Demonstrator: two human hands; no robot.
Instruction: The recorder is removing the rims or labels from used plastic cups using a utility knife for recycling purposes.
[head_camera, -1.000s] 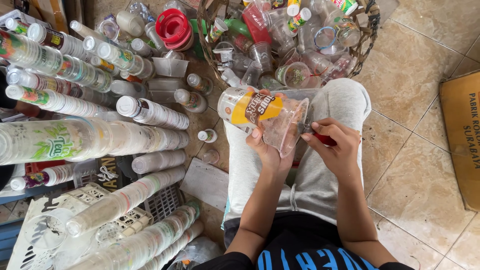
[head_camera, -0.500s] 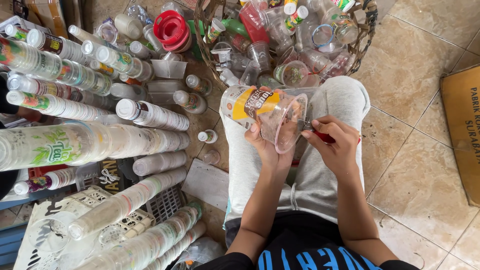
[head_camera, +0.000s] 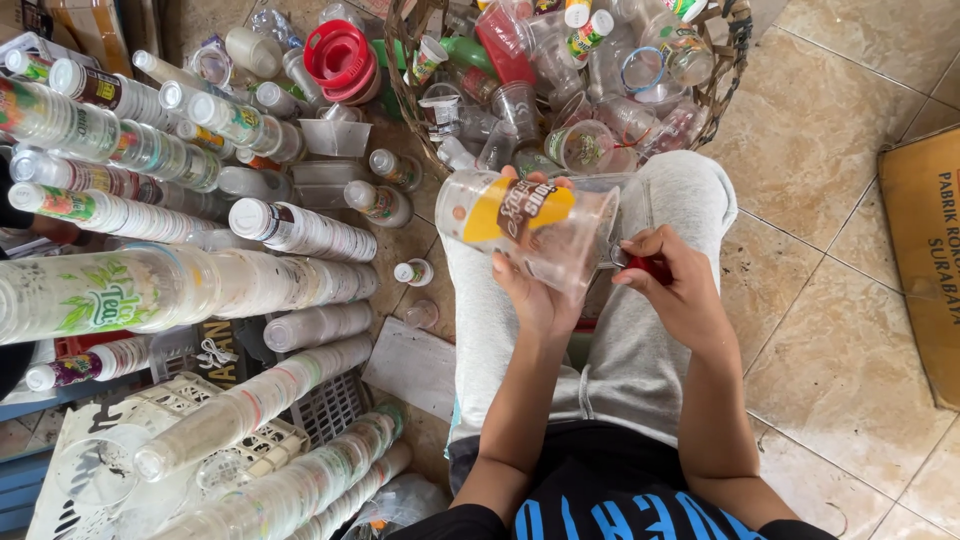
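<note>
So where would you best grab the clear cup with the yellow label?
Judging by its pose, take the clear cup around its labelled middle, from below, as the left hand does: it lies sideways with its narrow base leftward, so the wall gives the broadest grip.

There is a single view, from a camera worn on the person's head. It looks almost straight down over the chest and lap, so the grey trousers run up the middle of the frame and the forearms enter from the bottom edge. The left hand and right hand sit near the centre, close to the lens. The top edge reaches a wicker basket beyond the knees. The left half takes in long stacks of plastic cups lying on the floor; the right half shows the tiled floor and the edge of a cardboard box.
</note>
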